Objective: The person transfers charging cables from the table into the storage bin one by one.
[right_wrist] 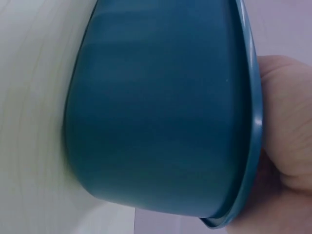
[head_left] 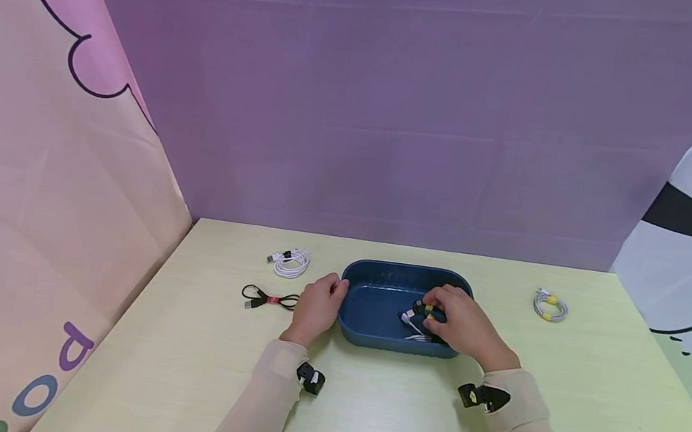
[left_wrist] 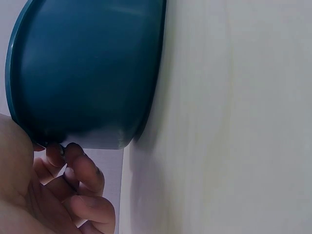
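Note:
A dark blue plastic basin (head_left: 372, 320) stands on the table. My left hand (head_left: 317, 307) grips its left end, thumb at the rim and curled fingers (left_wrist: 87, 173) against the outside in the left wrist view. Over the right side of the basin, my right hand (head_left: 465, 323) reaches in and pinches a coiled black cable (head_left: 419, 306) with a yellow tie. White cable ends (head_left: 409, 317) show beside it on the basin floor, partly covered by this hand. In the right wrist view the basin wall (right_wrist: 161, 117) hides the fingertips.
Left of the basin, a coiled white cable (head_left: 292, 264) lies behind a black cable (head_left: 273, 300) with a red tie, partly hidden by the left hand. Far right on the table (head_left: 582, 403) is a white coiled cable (head_left: 550, 307) with yellow ties. A purple cloth (head_left: 358, 117) hangs behind.

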Tool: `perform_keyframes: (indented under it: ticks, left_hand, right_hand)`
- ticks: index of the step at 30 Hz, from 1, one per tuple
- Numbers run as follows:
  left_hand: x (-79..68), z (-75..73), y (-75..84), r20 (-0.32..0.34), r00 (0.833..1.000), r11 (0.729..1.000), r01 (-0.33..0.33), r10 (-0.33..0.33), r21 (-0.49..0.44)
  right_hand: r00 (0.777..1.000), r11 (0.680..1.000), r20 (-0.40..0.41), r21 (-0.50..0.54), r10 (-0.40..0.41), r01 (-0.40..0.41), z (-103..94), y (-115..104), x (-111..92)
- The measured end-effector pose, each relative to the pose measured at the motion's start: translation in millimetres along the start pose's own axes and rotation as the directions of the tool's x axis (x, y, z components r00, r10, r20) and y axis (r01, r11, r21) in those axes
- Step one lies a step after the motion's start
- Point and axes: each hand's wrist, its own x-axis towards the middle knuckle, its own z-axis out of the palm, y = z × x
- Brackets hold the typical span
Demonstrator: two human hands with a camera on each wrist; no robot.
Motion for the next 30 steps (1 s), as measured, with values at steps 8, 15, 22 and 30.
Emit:
perform_keyframes:
  ticks: [8, 15, 22, 30]
  left_hand:
    - [0.0, -0.4, 0.8, 0.003, 1.0, 1.0, -0.007, 0.007, 0.0]
    - [0.5, 0.1, 0.9, 0.009, 1.0, 1.0, -0.002, 0.002, 0.001]
    - [0.1, -0.6, 1.7, 0.017, 1.0, 1.0, 0.007, -0.007, -0.008]
    - [1.3, -0.6, 0.2, 0.017, 1.0, 1.0, -0.004, 0.004, -0.006]
  right_hand:
    - [1.0, 1.0, 0.001, -0.006, 0.004, -0.004, 1.5, -0.2, 0.4]
    - [1.0, 1.0, 0.003, -0.009, 0.009, -0.009, 2.3, 0.8, 0.0]
    - [1.0, 1.0, -0.001, -0.01, 0.011, -0.011, 3.5, 2.3, 0.7]
    - [1.0, 1.0, 0.004, -0.016, 0.019, -0.019, 4.7, 2.3, 2.4]
